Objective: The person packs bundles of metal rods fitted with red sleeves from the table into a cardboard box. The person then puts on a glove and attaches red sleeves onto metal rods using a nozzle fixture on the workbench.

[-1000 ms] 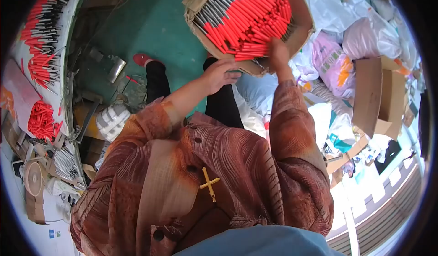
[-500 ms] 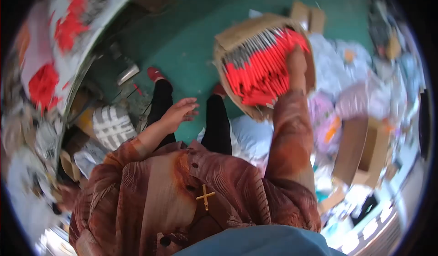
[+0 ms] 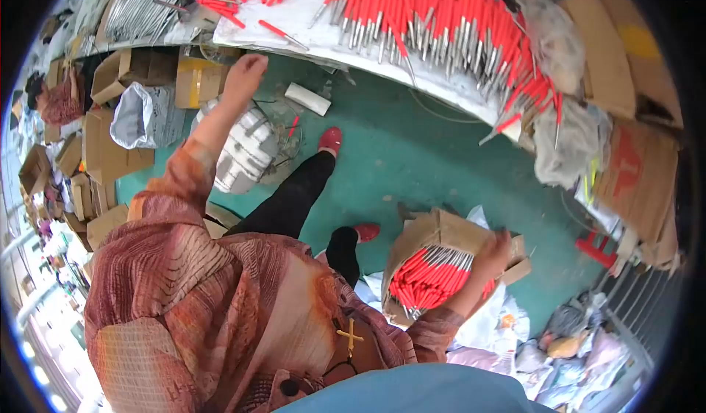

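My left hand [image 3: 248,73] is raised at the near edge of the table [image 3: 294,56], fingers loosely bent and nothing visible in them. My right hand [image 3: 497,253], a little blurred, is over the right side of a cardboard box [image 3: 441,229] on the floor. Its fingers look loose, and I see nothing held. Packed inside the box lie many red-handled metal rods [image 3: 430,280], their bare ends toward the back. On the table a long row of similar red-handled rods [image 3: 434,16] spreads out, and a single red-handled rod [image 3: 283,34] lies apart, left of that row.
Bare metal rods [image 3: 140,16] lie at the table's left end. A black-and-white woven bundle [image 3: 239,152] and a white roll [image 3: 307,98] are on the green floor. Cardboard boxes [image 3: 114,144] crowd the left; plastic bags [image 3: 573,332] lie at right. Another person [image 3: 62,100] is far left.
My view has swung up to show the table. My right hand has come up from the rods in the box; my left hand has moved forward to the table edge.
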Action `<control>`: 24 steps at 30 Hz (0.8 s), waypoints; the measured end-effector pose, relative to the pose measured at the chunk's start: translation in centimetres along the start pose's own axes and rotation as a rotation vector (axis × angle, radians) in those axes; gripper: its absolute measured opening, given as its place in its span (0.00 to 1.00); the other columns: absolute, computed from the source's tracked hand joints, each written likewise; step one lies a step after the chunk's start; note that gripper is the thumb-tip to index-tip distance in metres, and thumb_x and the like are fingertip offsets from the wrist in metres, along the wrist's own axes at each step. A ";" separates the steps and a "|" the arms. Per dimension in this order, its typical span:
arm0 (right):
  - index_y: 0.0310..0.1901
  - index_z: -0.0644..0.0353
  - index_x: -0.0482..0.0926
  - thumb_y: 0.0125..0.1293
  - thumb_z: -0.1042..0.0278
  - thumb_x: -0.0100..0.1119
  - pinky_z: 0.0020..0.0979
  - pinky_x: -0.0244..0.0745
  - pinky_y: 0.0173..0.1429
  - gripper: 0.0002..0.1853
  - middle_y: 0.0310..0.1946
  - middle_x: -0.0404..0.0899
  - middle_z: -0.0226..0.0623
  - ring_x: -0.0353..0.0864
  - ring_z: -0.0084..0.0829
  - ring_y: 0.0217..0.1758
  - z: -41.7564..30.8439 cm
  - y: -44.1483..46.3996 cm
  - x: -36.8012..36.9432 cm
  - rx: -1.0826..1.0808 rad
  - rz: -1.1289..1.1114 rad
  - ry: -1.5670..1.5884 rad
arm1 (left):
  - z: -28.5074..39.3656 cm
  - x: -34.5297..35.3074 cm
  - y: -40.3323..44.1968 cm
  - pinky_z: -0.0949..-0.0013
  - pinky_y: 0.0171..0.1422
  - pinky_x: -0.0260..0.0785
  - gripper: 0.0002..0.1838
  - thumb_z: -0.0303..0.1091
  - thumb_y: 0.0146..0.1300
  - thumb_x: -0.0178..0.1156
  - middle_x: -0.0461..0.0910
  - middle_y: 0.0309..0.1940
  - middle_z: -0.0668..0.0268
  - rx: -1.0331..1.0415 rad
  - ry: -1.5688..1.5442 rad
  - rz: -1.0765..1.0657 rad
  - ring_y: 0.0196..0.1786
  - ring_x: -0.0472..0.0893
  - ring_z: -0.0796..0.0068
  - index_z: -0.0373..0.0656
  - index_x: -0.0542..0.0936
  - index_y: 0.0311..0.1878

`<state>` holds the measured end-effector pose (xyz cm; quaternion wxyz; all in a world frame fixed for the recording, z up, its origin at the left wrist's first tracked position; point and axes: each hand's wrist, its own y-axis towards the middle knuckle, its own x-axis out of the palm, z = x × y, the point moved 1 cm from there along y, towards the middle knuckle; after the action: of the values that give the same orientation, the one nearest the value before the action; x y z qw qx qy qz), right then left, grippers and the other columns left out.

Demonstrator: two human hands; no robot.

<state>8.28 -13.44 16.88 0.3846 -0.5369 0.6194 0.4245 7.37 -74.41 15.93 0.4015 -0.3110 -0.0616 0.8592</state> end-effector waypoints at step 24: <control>0.37 0.59 0.73 0.57 0.67 0.55 0.42 0.77 0.34 0.08 0.36 0.78 0.44 0.80 0.42 0.36 -37.0 21.5 20.3 -0.431 -0.244 -0.423 | 1.9 6.5 15.9 0.57 0.54 0.71 0.38 0.42 0.40 0.70 0.78 0.43 0.44 -0.274 0.185 0.210 0.50 0.78 0.48 0.33 0.64 0.52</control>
<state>-16.40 -53.71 13.08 0.4301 -0.5761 0.3529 0.5988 -7.31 -80.06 8.65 0.2677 -0.4452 -0.1080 0.8476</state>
